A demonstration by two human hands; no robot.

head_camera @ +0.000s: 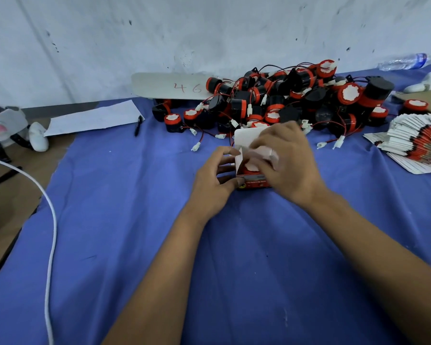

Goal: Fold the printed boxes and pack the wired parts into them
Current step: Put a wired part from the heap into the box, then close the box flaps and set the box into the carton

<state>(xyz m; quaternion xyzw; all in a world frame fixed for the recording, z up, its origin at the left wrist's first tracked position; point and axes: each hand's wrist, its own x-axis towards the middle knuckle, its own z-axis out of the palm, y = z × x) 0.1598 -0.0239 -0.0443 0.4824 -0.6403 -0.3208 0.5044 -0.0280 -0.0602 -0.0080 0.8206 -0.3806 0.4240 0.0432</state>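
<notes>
A: Closing stage, by the look of it. The printed box [253,181] stands upright on the blue cloth [135,220], near the middle and just in front of the pile of wired parts [284,100]. One red-and-black part [250,168] already sits inside — its white top shows through the open mouth.

B: Hand positions?

A: The left hand [215,180] grips the box's left wall, thumb curled against the near face. This likely braces the carton so it does not slide. The right hand [284,163] lies over the opening with its fingers bent down onto the flaps; they are blurred, so whether they pinch a flap or merely press it cannot be told. The rear lid flap [246,136] stands up, not yet tucked.

B: Supplies?

A: The fanned stack of flat printed boxes [416,143] lies to the right, within reach of the right hand — a sensible feed position. A pen [138,125], a sheet of paper [92,118] and a white cable [50,220] lie to the left, well apart from the work.
</notes>
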